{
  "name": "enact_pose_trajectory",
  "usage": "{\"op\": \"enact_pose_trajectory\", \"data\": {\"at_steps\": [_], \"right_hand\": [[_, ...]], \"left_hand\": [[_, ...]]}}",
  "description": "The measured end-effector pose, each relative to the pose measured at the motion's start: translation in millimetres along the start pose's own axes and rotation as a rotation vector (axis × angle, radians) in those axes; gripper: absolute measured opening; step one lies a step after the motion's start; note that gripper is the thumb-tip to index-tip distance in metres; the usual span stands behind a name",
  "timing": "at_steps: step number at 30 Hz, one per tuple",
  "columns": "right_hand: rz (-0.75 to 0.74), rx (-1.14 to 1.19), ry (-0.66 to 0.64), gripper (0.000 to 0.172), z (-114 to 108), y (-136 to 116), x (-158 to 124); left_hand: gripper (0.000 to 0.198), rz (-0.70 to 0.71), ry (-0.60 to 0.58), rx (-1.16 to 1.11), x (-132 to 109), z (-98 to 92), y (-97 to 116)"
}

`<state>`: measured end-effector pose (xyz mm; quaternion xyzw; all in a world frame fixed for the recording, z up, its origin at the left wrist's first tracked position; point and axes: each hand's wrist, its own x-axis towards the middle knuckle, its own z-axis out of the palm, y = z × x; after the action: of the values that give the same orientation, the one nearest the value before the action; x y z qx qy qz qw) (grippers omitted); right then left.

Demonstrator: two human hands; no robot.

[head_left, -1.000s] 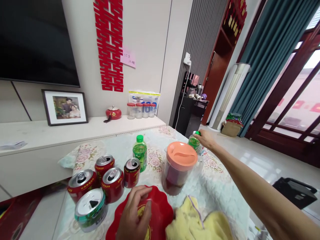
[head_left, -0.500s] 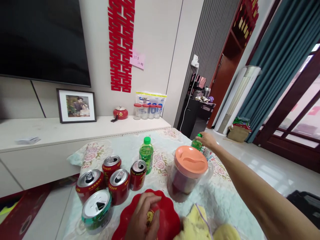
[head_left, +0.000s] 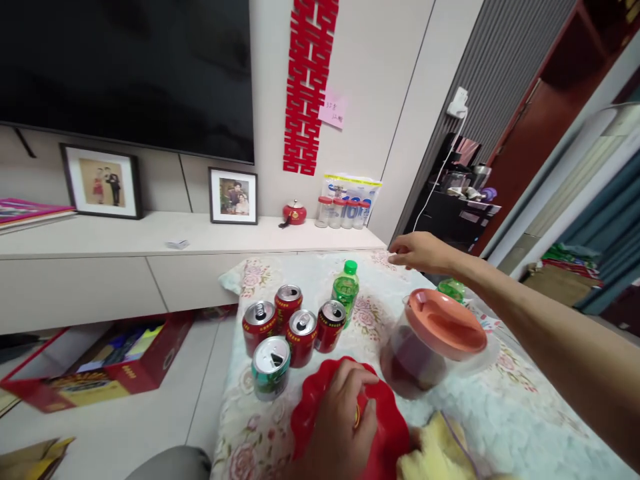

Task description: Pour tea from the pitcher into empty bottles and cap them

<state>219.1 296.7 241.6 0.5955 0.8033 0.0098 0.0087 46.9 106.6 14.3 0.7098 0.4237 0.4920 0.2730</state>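
My left hand (head_left: 345, 413) rests over a red scalloped plate (head_left: 395, 427), its fingers bent and apart from the thumb, with nothing seen between them. Stretched out above the far side of the table, my right hand (head_left: 420, 252) is empty with loosely bent fingers. Left of it stands a green-capped drink bottle (head_left: 346, 290). Under the right forearm, a second green bottle (head_left: 451, 289) is partly hidden behind a clear pitcher (head_left: 415, 360) with an orange lid (head_left: 450, 323) and dark contents. Several red cans (head_left: 301, 339) and one green can (head_left: 271, 369) stand opened at the left.
A yellow cloth (head_left: 440, 450) lies at the table's near edge. Behind the flowered tablecloth (head_left: 245, 443) runs a white cabinet (head_left: 200, 237) with picture frames (head_left: 233, 196), a red pot (head_left: 295, 213) and red-lidded jars (head_left: 343, 213). An open red box (head_left: 145, 367) sits on the floor.
My right hand has come off the second green bottle's cap and moved left, toward the first bottle. My left hand stays at the plate. The view has swung left.
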Motion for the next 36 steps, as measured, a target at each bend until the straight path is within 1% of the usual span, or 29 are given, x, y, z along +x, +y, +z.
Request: {"op": "enact_pose_trajectory", "data": {"at_steps": [2, 4, 6, 9, 11, 13, 15, 17, 19, 21, 23, 25, 27, 28, 30, 32, 34, 36], "right_hand": [[-0.075, -0.010, -0.022, 0.035, 2, -35, 10], [-0.120, -0.036, -0.040, 0.041, 9, -63, 18], [-0.140, -0.074, -0.065, 0.043, 20, -83, 24], [-0.128, -0.146, -0.099, 0.035, 35, -98, 27], [-0.105, -0.184, -0.102, 0.031, 40, -100, 27], [-0.083, -0.208, -0.077, 0.029, 37, -96, 25], [-0.067, -0.218, -0.024, 0.026, 27, -87, 20], [-0.057, -0.219, 0.049, 0.024, 11, -76, 10], [-0.046, -0.219, 0.122, 0.026, -8, -66, -6], [-0.039, -0.215, 0.188, 0.030, -28, -59, -28], [-0.048, -0.181, 0.260, 0.029, -45, -57, -54], [-0.042, -0.131, 0.283, 0.026, -56, -60, -79], [-0.063, -0.097, 0.245, 0.025, -59, -67, -101], [-0.090, -0.076, 0.201, 0.026, -56, -71, -110], [-0.157, -0.006, 0.092, 0.027, -45, -80, -124], [-0.199, 0.078, -0.024, 0.029, -28, -89, -134], [-0.210, 0.135, -0.105, 0.028, -11, -97, -140], [-0.219, 0.160, -0.143, 0.028, 3, -102, -142]], "left_hand": [[0.034, -0.013, -0.003, -0.003, 0, -1.0, 0], [0.037, -0.030, -0.017, -0.013, 0, -2.3, 1], [0.039, -0.049, -0.027, -0.027, 0, -4.2, 2], [0.041, -0.090, -0.020, -0.064, 1, -8.3, 3], [0.042, -0.117, -0.014, -0.088, 1, -11.5, 4], [0.043, -0.133, -0.008, -0.092, 1, -14.6, 4], [0.042, -0.136, 0.012, -0.075, 2, -16.8, 3], [0.042, -0.135, 0.047, -0.055, 2, -17.3, 2], [0.044, -0.131, 0.092, -0.045, 2, -16.1, 1], [0.045, -0.113, 0.153, -0.039, 3, -13.5, 0], [0.049, -0.075, 0.240, -0.019, 3, -10.3, -1], [0.060, -0.023, 0.333, 0.017, 2, -7.5, 1], [0.076, 0.032, 0.399, 0.053, -1, -5.6, 5], [0.083, 0.052, 0.417, 0.067, -2, -5.0, 7], [0.097, 0.072, 0.423, 0.076, -6, -4.1, 11], [0.106, 0.060, 0.393, 0.053, -10, -3.2, 14], [0.107, 0.004, 0.348, 0.004, -13, -2.4, 15], [0.097, -0.093, 0.295, -0.060, -12, -2.2, 15]]}}
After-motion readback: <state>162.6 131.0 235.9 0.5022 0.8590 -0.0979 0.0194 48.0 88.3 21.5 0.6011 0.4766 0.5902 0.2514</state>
